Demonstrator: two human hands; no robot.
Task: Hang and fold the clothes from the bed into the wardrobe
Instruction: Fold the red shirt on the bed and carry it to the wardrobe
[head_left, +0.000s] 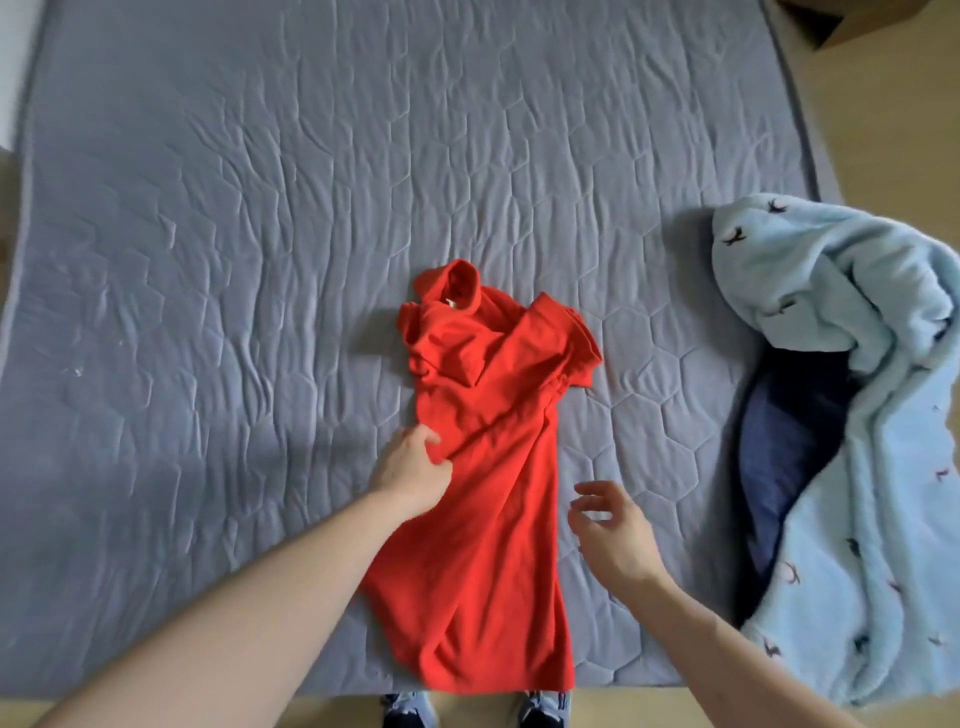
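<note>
1. Fingers of the left hand (415, 462) pinched the left edge of the red shirt (488, 499), a narrow grip on cloth.
2. Right hand (610, 525) hovered just right of the shirt, loosely spread, holding nothing.
3. Shirt lay lengthwise at lower centre of the bed (260, 208), collar toward the top.
4. Folding well probably meant flattening the bunched sleeves first, then bringing both sides in evenly.
5. Pale blue fleece garment (852, 415) waited at right.

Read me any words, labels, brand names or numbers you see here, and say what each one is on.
None can be read.
Red shirt: a small pale tag inside the collar, too small and blurred to read.
Light blue fleece: only small dark printed figures, no lettering.
Grey quilted bed cover: stitching only.
</note>
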